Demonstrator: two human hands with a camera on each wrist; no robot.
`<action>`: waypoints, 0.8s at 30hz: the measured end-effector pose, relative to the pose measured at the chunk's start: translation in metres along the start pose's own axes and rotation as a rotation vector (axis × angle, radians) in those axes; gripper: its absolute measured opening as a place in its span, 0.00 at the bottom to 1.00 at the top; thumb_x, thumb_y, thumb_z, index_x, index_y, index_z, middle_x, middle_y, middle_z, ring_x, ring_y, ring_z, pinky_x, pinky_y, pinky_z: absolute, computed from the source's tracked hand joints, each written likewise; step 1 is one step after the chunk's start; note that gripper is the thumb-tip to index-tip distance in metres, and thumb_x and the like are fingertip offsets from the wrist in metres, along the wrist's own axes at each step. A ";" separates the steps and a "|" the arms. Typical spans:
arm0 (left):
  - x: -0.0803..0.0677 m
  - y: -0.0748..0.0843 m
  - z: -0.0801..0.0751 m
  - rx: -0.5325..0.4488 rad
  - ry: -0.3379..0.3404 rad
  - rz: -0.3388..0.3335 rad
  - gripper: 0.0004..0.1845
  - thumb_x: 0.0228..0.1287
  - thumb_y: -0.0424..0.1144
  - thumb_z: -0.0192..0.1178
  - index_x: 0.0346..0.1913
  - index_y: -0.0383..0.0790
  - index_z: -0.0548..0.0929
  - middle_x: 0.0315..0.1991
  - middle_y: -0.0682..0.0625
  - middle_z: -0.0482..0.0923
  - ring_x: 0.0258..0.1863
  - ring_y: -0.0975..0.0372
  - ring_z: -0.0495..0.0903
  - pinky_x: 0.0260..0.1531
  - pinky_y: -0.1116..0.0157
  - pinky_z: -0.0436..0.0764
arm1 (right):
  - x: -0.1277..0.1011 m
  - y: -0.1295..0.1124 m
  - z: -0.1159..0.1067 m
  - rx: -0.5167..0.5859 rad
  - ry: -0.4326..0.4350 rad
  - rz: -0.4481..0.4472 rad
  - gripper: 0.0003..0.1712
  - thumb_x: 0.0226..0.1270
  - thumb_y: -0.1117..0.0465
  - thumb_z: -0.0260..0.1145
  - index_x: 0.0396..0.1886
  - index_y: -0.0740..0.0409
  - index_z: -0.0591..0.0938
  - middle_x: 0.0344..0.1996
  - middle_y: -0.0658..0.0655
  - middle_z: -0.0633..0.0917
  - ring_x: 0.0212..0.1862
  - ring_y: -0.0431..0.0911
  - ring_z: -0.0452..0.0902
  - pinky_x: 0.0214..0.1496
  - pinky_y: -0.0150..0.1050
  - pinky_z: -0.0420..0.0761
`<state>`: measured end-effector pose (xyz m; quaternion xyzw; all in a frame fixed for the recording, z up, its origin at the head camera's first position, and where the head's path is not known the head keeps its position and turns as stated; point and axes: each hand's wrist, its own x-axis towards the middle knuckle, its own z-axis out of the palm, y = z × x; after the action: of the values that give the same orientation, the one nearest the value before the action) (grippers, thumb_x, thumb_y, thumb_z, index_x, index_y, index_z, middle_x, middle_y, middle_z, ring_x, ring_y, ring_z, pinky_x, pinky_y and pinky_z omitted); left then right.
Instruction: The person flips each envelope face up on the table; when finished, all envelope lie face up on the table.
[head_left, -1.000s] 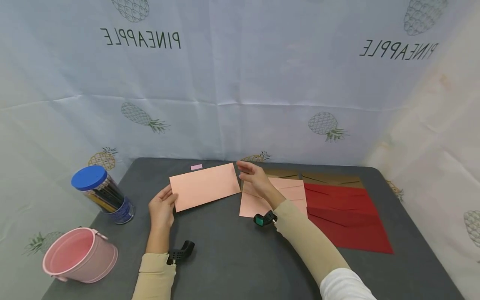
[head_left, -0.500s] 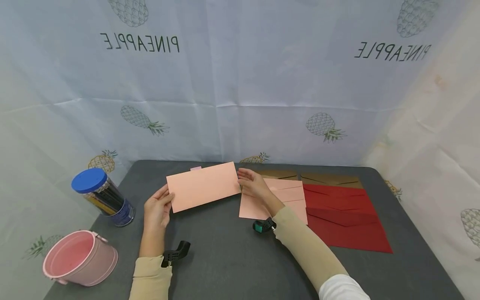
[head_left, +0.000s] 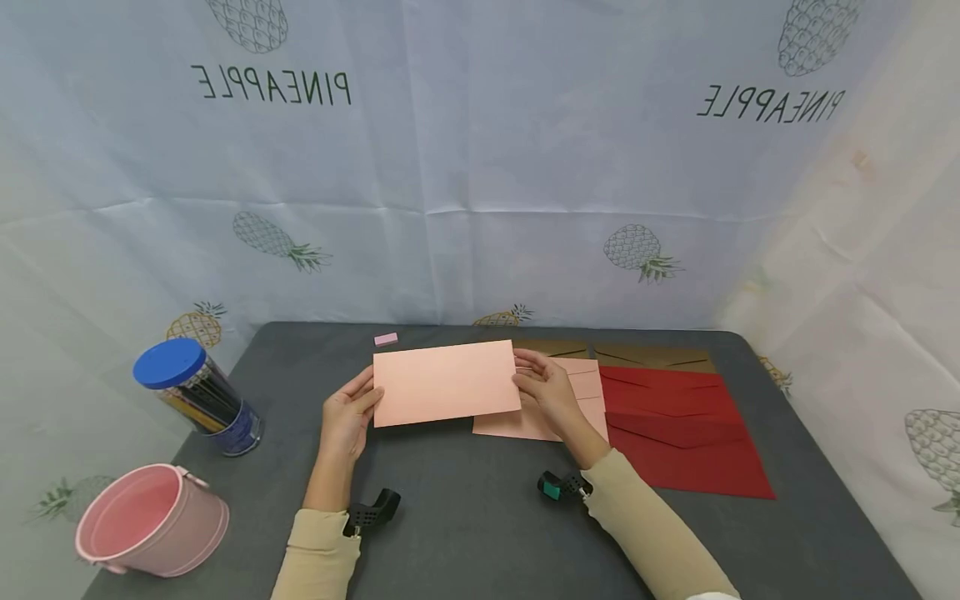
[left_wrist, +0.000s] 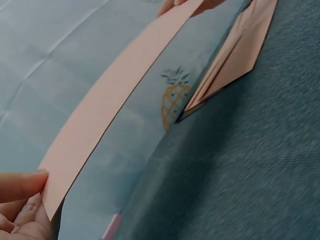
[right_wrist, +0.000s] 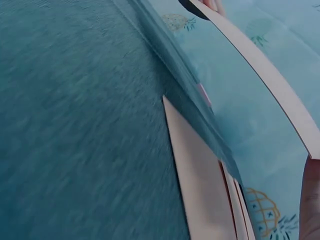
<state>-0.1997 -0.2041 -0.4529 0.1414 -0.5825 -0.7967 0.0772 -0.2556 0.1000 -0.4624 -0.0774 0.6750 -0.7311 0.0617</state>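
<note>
Above grey table [head_left: 450, 517], pink envelope [head_left: 446, 382], left hand [head_left: 347, 417], right hand [head_left: 553, 397] gripping ends

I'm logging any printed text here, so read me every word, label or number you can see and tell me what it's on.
"PINEAPPLE", mirror-reversed, on the backdrop cloth, upper left.
"PINEAPPLE", mirror-reversed, on the same cloth, upper right.
Pencil jar: any label too small to read.
Pink envelope held by left hand and right hand: no writing visible.

Soft, even light fell from above me; shadows beneath my hands stayed faint. My head view was sharp but bowed at its edges. Both wrist views were motion-blurred, tinted bluish.
</note>
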 end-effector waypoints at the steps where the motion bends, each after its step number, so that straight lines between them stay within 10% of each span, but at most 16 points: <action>1: -0.001 -0.001 0.003 0.011 -0.014 0.006 0.28 0.61 0.22 0.57 0.66 0.30 0.68 0.39 0.61 0.81 0.42 0.73 0.80 0.45 0.76 0.79 | -0.004 0.000 -0.004 0.007 0.008 -0.005 0.27 0.64 0.70 0.63 0.63 0.61 0.71 0.57 0.65 0.75 0.50 0.41 0.78 0.48 0.33 0.82; 12: -0.007 -0.013 0.030 0.215 -0.068 0.062 0.25 0.61 0.24 0.59 0.63 0.32 0.73 0.53 0.41 0.79 0.45 0.66 0.80 0.41 0.76 0.81 | -0.034 0.002 -0.031 0.098 0.055 0.006 0.29 0.64 0.70 0.63 0.65 0.64 0.68 0.48 0.51 0.78 0.46 0.37 0.80 0.46 0.31 0.82; 21: -0.035 -0.011 0.062 0.714 -0.061 0.482 0.33 0.66 0.30 0.55 0.72 0.32 0.56 0.74 0.40 0.48 0.72 0.48 0.54 0.67 0.48 0.62 | -0.047 -0.033 -0.018 0.212 0.126 -0.086 0.27 0.65 0.73 0.60 0.64 0.69 0.68 0.45 0.48 0.80 0.45 0.38 0.79 0.43 0.28 0.82; 24: -0.059 -0.003 0.082 0.748 -0.106 0.642 0.33 0.67 0.31 0.55 0.72 0.35 0.56 0.74 0.41 0.50 0.72 0.48 0.55 0.66 0.47 0.63 | -0.054 -0.046 -0.004 0.165 0.189 -0.183 0.25 0.64 0.74 0.60 0.62 0.68 0.71 0.45 0.49 0.80 0.46 0.39 0.78 0.44 0.27 0.81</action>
<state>-0.1692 -0.1117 -0.4249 -0.0680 -0.8457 -0.4753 0.2330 -0.2030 0.1182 -0.4184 -0.0640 0.6056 -0.7907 -0.0630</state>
